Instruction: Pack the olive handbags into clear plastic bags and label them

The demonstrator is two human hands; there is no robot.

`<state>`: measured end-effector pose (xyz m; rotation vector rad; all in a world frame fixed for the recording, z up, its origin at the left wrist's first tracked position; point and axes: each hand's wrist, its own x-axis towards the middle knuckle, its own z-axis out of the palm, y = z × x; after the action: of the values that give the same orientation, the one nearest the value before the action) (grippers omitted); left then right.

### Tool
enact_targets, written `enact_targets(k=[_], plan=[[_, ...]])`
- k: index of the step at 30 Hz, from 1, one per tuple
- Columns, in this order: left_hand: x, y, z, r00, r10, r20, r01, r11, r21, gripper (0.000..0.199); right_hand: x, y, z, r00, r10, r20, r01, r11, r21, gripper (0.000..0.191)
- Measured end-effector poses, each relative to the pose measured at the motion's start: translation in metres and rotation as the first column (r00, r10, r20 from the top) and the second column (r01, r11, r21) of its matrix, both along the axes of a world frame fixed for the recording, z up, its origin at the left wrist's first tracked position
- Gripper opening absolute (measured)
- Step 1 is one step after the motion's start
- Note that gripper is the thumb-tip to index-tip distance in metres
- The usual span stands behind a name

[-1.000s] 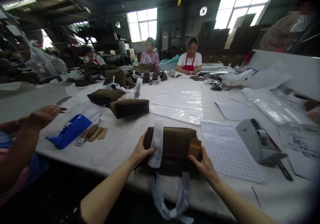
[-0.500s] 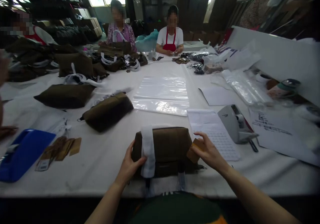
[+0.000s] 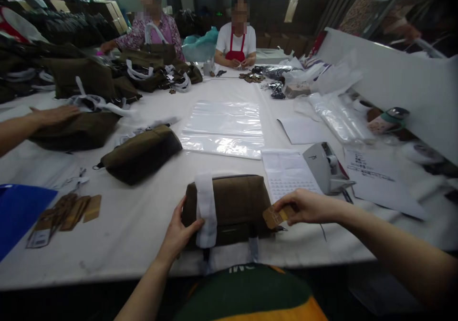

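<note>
White table [image 3: 136, 230]: left fingers [image 3: 195, 226] grip the bag [image 3: 238, 199] at left; right fingers [image 3: 289, 198] pinch the tag [image 3: 272, 217] (opposite end).

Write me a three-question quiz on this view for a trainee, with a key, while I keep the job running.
1. Multiple choice: what does the person's right hand hold?
a) a pen
b) a brown tag
c) a roll of tape

2. True or false: the person's left hand is flat on the clear plastic sheets.

3. Which lies nearer to the right hand: the printed sheet or the mug?

Key:
1. b
2. False; it is on the brown bag, its thumb at the white strip.
3. The printed sheet.
</note>
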<state>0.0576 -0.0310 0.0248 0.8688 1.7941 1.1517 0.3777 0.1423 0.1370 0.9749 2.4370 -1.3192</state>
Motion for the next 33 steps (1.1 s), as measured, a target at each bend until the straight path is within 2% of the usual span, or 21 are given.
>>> enact_targets(k=[2,3,5,7,9,10,12,14,15,16,18,21,24,26,28,30,32,33], plan=[[0.001,0.001,-0.001,1.0,0.007,-0.028,-0.007,1.0,0.013,0.085,-0.017,0.006,-0.002,1.0,-0.012,0.021,0.009,0.989,0.145,0.016],[0.001,0.001,-0.002,0.998,0.009,-0.056,-0.008,1.0,0.011,0.084,-0.028,0.008,-0.006,0.999,-0.029,0.017,0.025,0.972,0.234,0.015],[0.001,-0.002,-0.003,0.987,0.021,-0.158,-0.02,1.0,0.012,0.083,-0.047,0.011,-0.015,0.995,-0.094,-0.02,0.094,0.902,0.422,0.017],[0.004,-0.009,-0.001,0.935,0.059,-0.35,-0.036,0.997,0.07,0.085,-0.061,0.012,-0.027,0.987,-0.152,-0.056,0.159,0.844,0.512,0.019],[0.01,-0.018,0.006,0.797,0.144,-0.587,-0.008,0.974,0.228,0.083,-0.066,0.01,-0.04,0.976,-0.196,-0.098,0.217,0.795,0.566,0.02],[0.015,-0.022,0.012,0.703,0.187,-0.687,0.055,0.948,0.314,0.08,-0.066,0.009,-0.046,0.97,-0.214,-0.118,0.242,0.773,0.587,0.02],[0.027,-0.025,0.023,0.519,0.202,-0.831,0.279,0.879,0.388,0.073,-0.063,0.003,-0.057,0.952,-0.241,-0.191,0.307,0.708,0.636,0.023],[0.038,-0.017,0.03,0.365,0.123,-0.923,0.506,0.806,0.308,0.068,-0.062,-0.005,-0.068,0.932,-0.193,-0.307,0.358,0.624,0.694,0.03],[0.041,-0.009,0.031,0.296,0.065,-0.953,0.575,0.785,0.232,0.065,-0.063,-0.009,-0.073,0.925,-0.135,-0.355,0.363,0.589,0.722,0.032],[0.043,0.0,0.029,0.239,0.013,-0.971,0.609,0.777,0.16,0.062,-0.066,-0.014,-0.079,0.922,-0.067,-0.38,0.35,0.564,0.748,0.033],[0.042,0.021,0.02,0.174,-0.067,-0.983,0.6,0.799,0.052,0.061,-0.074,-0.023,-0.092,0.939,0.034,-0.344,0.271,0.545,0.794,0.039],[0.033,0.043,-0.004,0.153,-0.132,-0.979,0.543,0.84,-0.028,0.065,-0.089,-0.029,-0.115,0.971,0.041,-0.235,0.183,0.507,0.842,0.047],[0.027,0.05,-0.019,0.136,-0.146,-0.98,0.519,0.853,-0.055,0.069,-0.099,-0.026,-0.134,0.976,-0.017,-0.216,0.198,0.471,0.859,0.057],[0.026,0.05,-0.018,0.12,-0.165,-0.979,0.519,0.851,-0.08,0.069,-0.101,-0.022,-0.14,0.975,-0.036,-0.219,0.21,0.474,0.855,0.059],[0.026,0.049,-0.008,0.122,-0.222,-0.967,0.548,0.828,-0.121,0.069,-0.099,-0.02,-0.137,0.979,-0.018,-0.205,0.186,0.497,0.848,0.06],[0.024,0.044,0.007,0.189,-0.286,-0.939,0.599,0.791,-0.121,0.069,-0.094,-0.022,-0.131,0.979,0.021,-0.204,0.162,0.529,0.833,0.061],[0.018,0.038,0.024,0.354,-0.274,-0.894,0.612,0.791,0.0,0.062,-0.087,-0.024,-0.123,0.96,0.045,-0.277,0.203,0.568,0.797,0.061],[0.013,0.035,0.032,0.464,-0.217,-0.859,0.574,0.812,0.105,0.055,-0.083,-0.024,-0.12,0.935,0.043,-0.353,0.262,0.589,0.765,0.06]])
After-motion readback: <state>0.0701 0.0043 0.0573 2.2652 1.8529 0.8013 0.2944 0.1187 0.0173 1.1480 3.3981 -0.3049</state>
